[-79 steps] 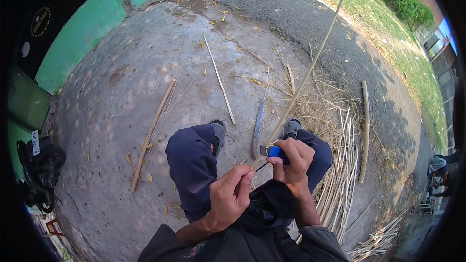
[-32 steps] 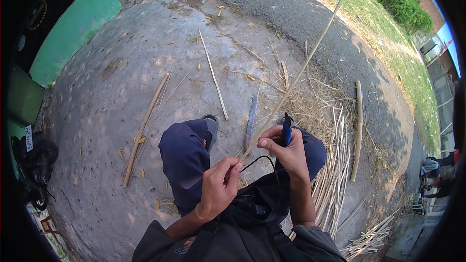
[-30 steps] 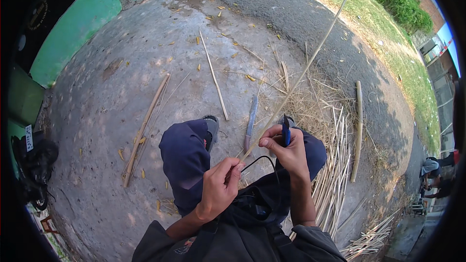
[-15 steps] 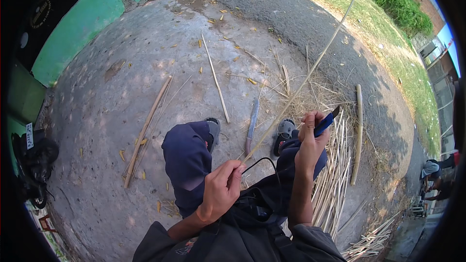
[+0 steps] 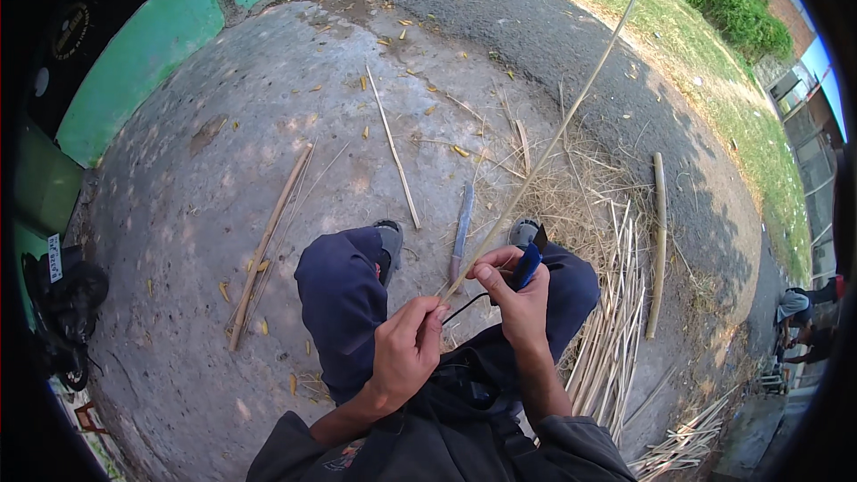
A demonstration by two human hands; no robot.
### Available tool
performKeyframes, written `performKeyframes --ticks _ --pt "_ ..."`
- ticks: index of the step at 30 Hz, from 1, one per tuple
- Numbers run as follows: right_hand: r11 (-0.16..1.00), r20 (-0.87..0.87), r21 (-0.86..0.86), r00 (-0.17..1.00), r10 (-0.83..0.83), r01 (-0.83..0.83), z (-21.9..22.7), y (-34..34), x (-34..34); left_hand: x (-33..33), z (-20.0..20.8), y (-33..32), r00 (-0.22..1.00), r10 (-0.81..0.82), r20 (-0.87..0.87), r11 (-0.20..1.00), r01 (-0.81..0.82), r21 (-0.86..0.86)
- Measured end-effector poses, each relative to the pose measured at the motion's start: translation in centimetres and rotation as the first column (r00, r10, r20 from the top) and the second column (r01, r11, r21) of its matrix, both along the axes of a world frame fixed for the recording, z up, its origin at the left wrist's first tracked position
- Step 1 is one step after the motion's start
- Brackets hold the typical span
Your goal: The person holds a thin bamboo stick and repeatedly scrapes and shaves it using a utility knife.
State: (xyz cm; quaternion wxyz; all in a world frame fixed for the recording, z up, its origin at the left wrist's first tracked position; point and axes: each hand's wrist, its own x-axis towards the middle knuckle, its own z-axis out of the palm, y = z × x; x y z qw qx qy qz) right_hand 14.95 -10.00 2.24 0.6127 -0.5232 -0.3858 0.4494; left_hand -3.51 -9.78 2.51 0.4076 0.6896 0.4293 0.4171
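Note:
A long, thin bamboo strip point(image 5: 571, 119) slants away from me toward the upper right, its far end reaching the top of the view. My left hand point(image 5: 403, 348) pinches the near end between thumb and fingers, in front of my lap. Farther along, my right hand point(image 5: 516, 299) is beside the strip, thumb and index finger at it. That same hand grips a blue-handled knife point(image 5: 528, 265) with a dark blade pointing up and away. Whether the right fingertips press on the strip, I cannot tell. A black cord passes between my hands.
A large knife point(image 5: 463, 228) lies on the concrete between my feet. Right of my knee is a pile of bamboo strips point(image 5: 609, 326), with a thicker bamboo piece point(image 5: 658, 250) beyond. Other sticks point(image 5: 272, 245) lie left. A parked motorcycle point(image 5: 71, 303) and a person point(image 5: 799, 317) are farther off.
My right hand has come down and left, bringing the blue-handled knife from out by the right knee to the strip near my left hand. My left hand keeps its pinch.

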Motion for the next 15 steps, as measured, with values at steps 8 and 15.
performKeyframes --ticks 8,15 --pt "0.994 0.16 0.107 0.986 -0.039 0.022 -0.2 0.9 -0.1 0.3 0.4 -0.1 0.999 -0.027 -0.031 0.999 0.026 -0.039" --pt "0.823 -0.16 0.213 0.85 -0.502 0.526 1.0 3.7 5.6 -1.0 -0.1 -0.1 0.998 -0.006 -0.064 1.0 0.006 -0.011"
